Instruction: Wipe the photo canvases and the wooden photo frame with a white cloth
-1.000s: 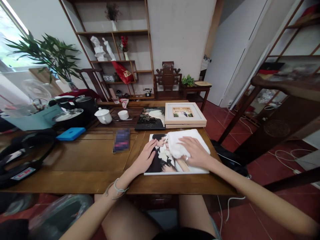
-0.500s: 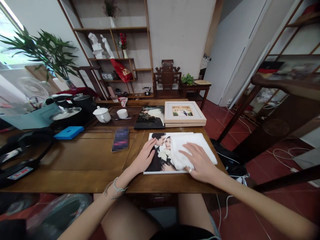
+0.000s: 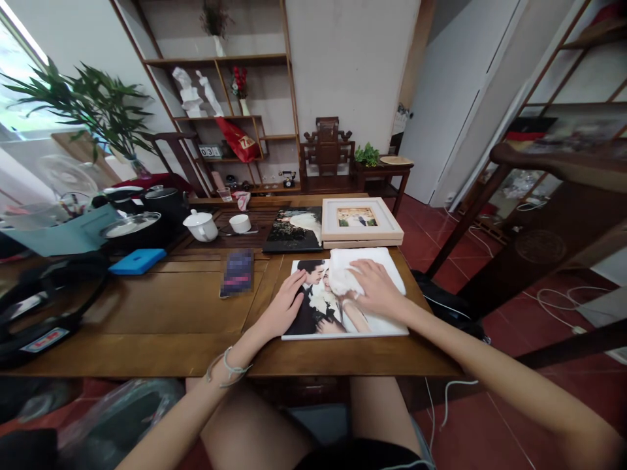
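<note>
In the head view, I see the person's left hand (image 3: 284, 308) laid flat and wide, its fingertips on the left part of a photo panel (image 3: 321, 310) that shows a couple. A bracelet (image 3: 230, 372) circles the wrist just behind that hand. Over on the panel's other side, the right hand (image 3: 375, 287) lies on top of a white cloth (image 3: 345, 274), fingers loosely bent over it; whether they pinch it or only press, I can't tell from here. The panel lies flat on the wooden table (image 3: 176, 307), reaching from under the left fingertips to beneath the cloth and the right hand.

Just beyond the right hand, past the cloth, sits a pale wooden frame (image 3: 362, 235) with a small picture in it. To its left, farther out from the left hand, a dark photo panel (image 3: 294, 230) lies flat beside it. Left of the left hand there's a blurred-out dark rectangle (image 3: 237, 273), and beyond that a white lidded cup (image 3: 200, 227) and a small white bowl (image 3: 240, 224). Farther to that hand's left is a blue box (image 3: 138, 261), near a black headset (image 3: 91, 307).
</note>
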`<act>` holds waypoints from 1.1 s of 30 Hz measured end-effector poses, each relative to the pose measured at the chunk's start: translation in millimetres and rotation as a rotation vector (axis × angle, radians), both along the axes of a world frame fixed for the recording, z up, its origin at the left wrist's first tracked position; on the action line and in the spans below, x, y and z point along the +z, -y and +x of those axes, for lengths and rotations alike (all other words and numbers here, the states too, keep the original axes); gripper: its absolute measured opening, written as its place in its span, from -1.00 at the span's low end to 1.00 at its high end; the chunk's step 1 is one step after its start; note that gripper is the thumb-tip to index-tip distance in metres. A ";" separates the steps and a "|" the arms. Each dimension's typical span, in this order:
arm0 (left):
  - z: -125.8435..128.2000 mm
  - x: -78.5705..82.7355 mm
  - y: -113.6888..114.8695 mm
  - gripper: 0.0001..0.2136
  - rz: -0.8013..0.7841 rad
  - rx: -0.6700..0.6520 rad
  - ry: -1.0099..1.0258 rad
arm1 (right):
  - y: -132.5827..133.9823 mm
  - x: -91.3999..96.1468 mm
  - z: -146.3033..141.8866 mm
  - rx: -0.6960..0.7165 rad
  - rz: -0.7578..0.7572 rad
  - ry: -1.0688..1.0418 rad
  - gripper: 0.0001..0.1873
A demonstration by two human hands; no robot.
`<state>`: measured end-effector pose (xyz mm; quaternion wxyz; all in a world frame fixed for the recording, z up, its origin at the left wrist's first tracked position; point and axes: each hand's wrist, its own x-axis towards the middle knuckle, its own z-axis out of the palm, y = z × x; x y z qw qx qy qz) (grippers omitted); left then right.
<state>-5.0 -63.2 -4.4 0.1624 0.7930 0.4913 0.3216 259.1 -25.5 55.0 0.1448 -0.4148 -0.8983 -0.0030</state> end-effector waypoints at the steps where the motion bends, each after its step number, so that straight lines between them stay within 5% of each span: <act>1: 0.0 0.2 0.0 -0.57 0.000 -0.002 0.000 | -11.5 -0.4 -3.6 -0.026 -0.001 0.004 -0.53; 6: 0.6 1.6 1.1 -0.57 -0.007 0.002 0.001 | -24.2 -6.1 -13.2 -0.060 -0.014 0.010 -0.56; 16: 1.8 -0.6 0.5 -0.57 0.000 0.014 0.007 | 107.4 -15.3 1.1 0.157 -0.011 0.066 -0.27; 19: 1.0 -1.0 0.6 -0.56 -0.004 0.006 0.010 | 98.3 -4.9 -4.0 0.136 -0.025 0.034 -0.39; 28: 0.2 -0.6 -0.3 -0.57 0.007 -0.004 0.014 | 1.8 7.0 -42.0 -0.004 -0.001 0.051 -0.55; 33: 0.2 1.2 0.6 -0.57 0.008 -0.007 0.014 | 23.0 3.7 -43.3 0.028 -0.041 0.080 -0.53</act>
